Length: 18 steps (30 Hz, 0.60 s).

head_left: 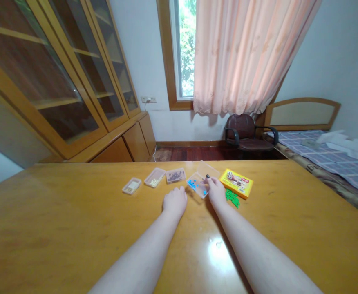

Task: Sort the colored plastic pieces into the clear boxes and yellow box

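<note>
My right hand (216,191) grips the right side of a clear plastic box (201,192), thumb at its edge. Small blue pieces (192,183) lie inside, and the box looks tilted a little above the table. A clear lid (208,168) shows just behind it. To the left, my left hand (175,199) rests low over the table with its fingers curled in; whatever they may hold is hidden. Right in front of that hand stands a clear box of dark pieces (175,176). Green pieces (232,198) lie in a loose pile right of my right hand.
A yellow box (236,183) lies behind the green pieces. Further left are a clear box with pale pieces (155,178) and a smaller clear box (132,186). Beyond the wooden table (74,220) stand a brown armchair (243,132), a glass-fronted cabinet (105,110) and a bed (320,147).
</note>
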Available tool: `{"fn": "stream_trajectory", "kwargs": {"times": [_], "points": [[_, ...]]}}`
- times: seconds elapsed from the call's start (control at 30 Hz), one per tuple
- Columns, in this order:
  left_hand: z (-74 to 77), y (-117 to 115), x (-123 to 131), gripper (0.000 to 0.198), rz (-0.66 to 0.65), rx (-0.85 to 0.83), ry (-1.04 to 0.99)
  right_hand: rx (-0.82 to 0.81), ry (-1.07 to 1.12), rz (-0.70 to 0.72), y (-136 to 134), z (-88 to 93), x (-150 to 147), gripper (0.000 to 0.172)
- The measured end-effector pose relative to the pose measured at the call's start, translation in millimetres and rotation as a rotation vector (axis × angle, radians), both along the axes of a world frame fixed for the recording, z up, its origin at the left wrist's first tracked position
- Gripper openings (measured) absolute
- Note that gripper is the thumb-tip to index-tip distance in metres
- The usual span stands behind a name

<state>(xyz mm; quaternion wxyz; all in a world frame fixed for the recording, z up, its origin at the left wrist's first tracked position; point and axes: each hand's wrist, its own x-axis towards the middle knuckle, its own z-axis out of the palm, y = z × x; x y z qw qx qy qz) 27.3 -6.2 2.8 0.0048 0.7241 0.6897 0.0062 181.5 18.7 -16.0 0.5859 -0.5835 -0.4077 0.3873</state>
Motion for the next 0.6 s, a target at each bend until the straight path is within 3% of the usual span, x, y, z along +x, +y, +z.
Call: {"fn": "stream_trajectory", "kwargs": {"times": [0.4,0.5,0.6], "points": [[-4.2,2.7,-7.1,0.036,-0.016,0.016,-0.039,0.03,-0.046,0.015,3.1,-7.1,1.6,0.03],[-0.2,6.9,-16.8,0.036,0.007,0.007,-0.141,0.022,-0.062,0.035,2.1,-5.8,1.4,0.03],[5.1,8.6,-27.7,0.034,-0.019,0.102,-0.311,0.016,-0.127,0.093,-2.4,-1.5,-1.1,0.027]]}}
